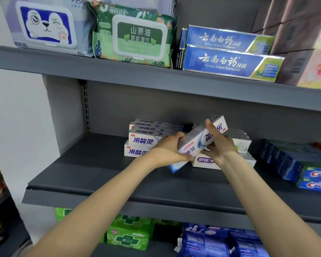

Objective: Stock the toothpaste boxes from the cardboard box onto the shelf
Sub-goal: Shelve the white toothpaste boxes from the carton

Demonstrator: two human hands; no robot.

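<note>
Middle shelf (100,175), left to right: white stack (143,138) of toothpaste boxes toward the back. Left hand (167,147) grips the low end of a tilted box (202,140); right hand (220,143) grips its raised end, thumb on top. Box is over the shelf's middle, above a purple-print box (204,161). Blue boxes (304,169) at the right edge.

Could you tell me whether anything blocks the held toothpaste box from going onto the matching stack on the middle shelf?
Nothing visible does. Both hands, left hand and right hand, hold the tilted toothpaste box just right of the stack, whose top is bare.
</note>
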